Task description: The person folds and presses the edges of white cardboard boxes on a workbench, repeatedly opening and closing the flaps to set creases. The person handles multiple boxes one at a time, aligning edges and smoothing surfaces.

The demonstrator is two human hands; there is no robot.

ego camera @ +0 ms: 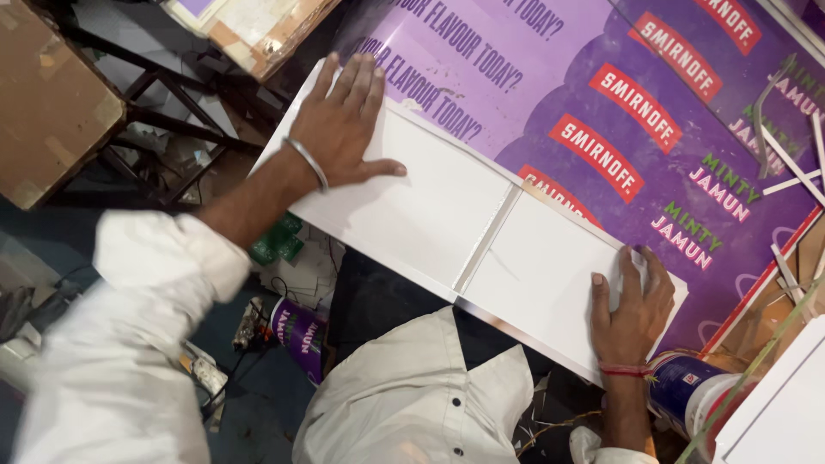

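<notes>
Flat hands (344, 120) (both) on white board (430, 206)

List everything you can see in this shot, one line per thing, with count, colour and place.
white board: one, white, with a groove across it, lying over the purple sheet at centre.
purple printed sheet: one, purple with red and white print, under the board, upper right.
white strips: several, white, right edge.
tub: one, blue and white, lower right.
purple can: one, purple, floor, lower centre.
cardboard panel: one, brown, upper left.
left hand: flat on the board's far end, metal bangle at wrist.
right hand: flat on the board's near end, red thread at wrist.
</notes>
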